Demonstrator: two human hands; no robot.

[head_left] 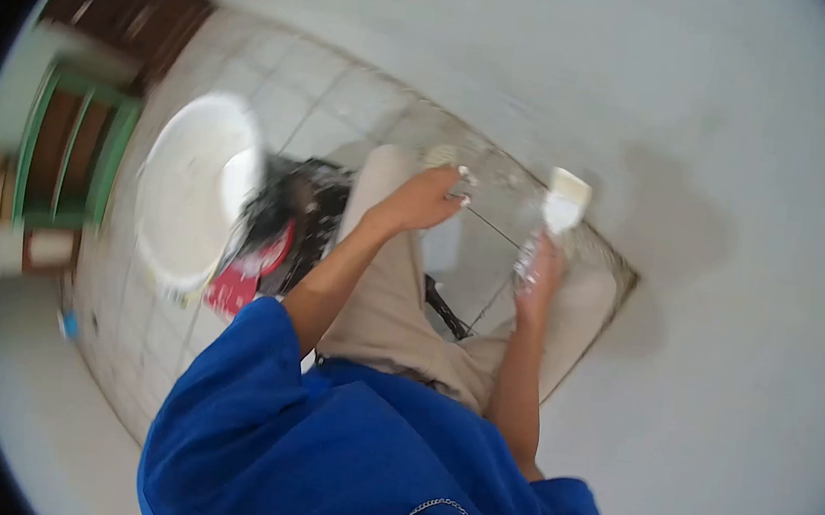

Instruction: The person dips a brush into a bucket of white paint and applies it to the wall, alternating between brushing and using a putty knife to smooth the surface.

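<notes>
Head camera: right fingers [551, 260] are gripping a white, flat-ended hand tool [565, 205], seemingly light but slippery, best held behind its broad end; left fingers [447, 183] are hanging loosely open.

Right hand [539, 271] around a white-smeared brush [566, 201], near the wall [728, 321].

White-and-cream brush [566, 202] (plain blue shirt [342, 451])

looks like matt, mostly smooth paint on the wall [745, 343], smooth tiles on the floor [294, 94], plain plastic for the white tub [183, 193]. just soft matt cloth for the blue shirt [332, 450] and beige trousers [378, 294], shiny metal for the chain [447, 504], fibrous bristles on the brush [566, 201].
</notes>
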